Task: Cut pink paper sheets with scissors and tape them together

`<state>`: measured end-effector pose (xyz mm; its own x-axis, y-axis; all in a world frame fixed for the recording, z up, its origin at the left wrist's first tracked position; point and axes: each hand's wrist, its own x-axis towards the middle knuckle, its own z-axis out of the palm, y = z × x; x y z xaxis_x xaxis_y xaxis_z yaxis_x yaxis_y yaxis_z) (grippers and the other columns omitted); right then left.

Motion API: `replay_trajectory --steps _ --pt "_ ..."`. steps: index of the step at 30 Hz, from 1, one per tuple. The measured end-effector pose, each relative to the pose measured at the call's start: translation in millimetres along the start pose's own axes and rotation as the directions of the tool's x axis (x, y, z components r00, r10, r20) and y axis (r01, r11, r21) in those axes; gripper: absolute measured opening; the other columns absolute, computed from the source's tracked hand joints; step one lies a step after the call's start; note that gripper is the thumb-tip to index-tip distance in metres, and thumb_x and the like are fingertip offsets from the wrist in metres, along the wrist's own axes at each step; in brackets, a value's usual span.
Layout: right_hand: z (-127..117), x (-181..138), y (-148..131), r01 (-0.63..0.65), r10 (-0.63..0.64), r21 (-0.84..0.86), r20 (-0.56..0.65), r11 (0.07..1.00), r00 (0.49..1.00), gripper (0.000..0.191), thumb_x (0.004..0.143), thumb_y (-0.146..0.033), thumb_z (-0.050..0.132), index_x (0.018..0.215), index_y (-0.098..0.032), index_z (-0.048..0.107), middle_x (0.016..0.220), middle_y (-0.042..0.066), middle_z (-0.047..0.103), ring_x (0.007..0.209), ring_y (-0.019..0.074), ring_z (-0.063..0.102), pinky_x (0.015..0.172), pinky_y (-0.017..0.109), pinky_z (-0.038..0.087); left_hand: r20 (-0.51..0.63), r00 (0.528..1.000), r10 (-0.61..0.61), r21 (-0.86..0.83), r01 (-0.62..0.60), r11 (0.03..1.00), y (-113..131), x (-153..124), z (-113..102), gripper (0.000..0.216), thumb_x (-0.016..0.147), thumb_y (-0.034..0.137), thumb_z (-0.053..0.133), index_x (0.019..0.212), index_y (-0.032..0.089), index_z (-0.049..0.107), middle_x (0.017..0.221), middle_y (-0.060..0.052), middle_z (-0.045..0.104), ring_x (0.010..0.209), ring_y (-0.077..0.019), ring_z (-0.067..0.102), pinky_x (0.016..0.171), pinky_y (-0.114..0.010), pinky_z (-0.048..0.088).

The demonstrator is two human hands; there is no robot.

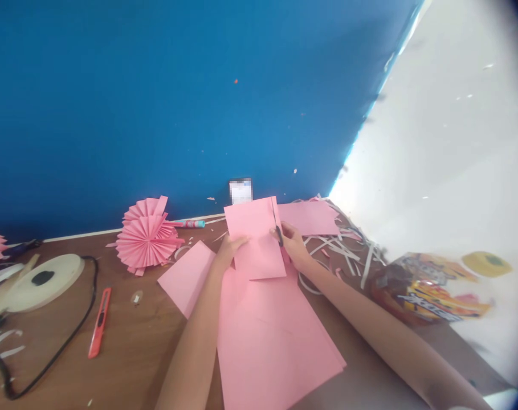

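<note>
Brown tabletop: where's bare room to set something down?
One bare tabletop patch lies between the red cutter and the left forearm, nearer than the small round scrap; a narrower gap separates cutter from black cord. Beyond the right forearm, pink paper and pale strips crowd together.

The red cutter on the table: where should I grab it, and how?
Probably around the middle of the red cutter, from above, pinching its long edges, because it lies flat and narrow. Come from the near side: the black cord curves by its far end. I can't tell if a blade is out, so avoid both tips.
</note>
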<state>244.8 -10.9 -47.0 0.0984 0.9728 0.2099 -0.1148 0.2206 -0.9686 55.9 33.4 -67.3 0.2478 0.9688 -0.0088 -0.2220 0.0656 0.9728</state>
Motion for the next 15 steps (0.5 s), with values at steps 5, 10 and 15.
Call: replay_trajectory --steps 5,10,15 --pt "4.3 4.1 -4.2 0.044 -0.044 -0.041 -0.001 0.998 0.999 0.025 0.075 -0.04 0.064 0.074 -0.018 0.054 0.063 -0.004 0.038 0.058 0.0088 0.032 0.052 0.022 0.028 0.03 0.999 0.026 0.009 -0.026 1.0 1.2 0.5 -0.9 0.038 0.066 0.027 0.074 0.103 0.017 0.068 0.11 -0.007 0.068 0.102 -0.0252 0.062 0.09 -0.036 0.047" --pt "6.5 4.1 -5.9 0.058 -0.06 -0.083 -0.025 0.995 0.998 0.026 0.075 -0.043 0.062 0.073 -0.018 0.054 0.062 -0.004 0.038 0.057 0.0094 0.031 0.052 0.022 0.028 0.018 0.999 0.027 0.006 -0.028 1.0 2.0 -0.1 -1.0 0.04 0.066 0.027 0.074 0.104 0.018 0.068 0.109 -0.006 0.069 0.102 -0.025 0.062 0.09 -0.036 0.047" --pt "5.5 2.6 -5.7 0.066 -0.067 -0.075 -0.016 0.995 0.998 0.022 0.076 -0.038 0.062 0.073 -0.018 0.055 0.063 -0.004 0.039 0.057 0.0092 0.032 0.052 0.022 0.028 -0.005 0.999 0.036 -0.021 -0.036 0.999 -1.4 0.8 -1.6 0.041 0.064 0.026 0.074 0.103 0.018 0.068 0.105 -0.006 0.07 0.097 -0.0248 0.064 0.087 -0.036 0.048"
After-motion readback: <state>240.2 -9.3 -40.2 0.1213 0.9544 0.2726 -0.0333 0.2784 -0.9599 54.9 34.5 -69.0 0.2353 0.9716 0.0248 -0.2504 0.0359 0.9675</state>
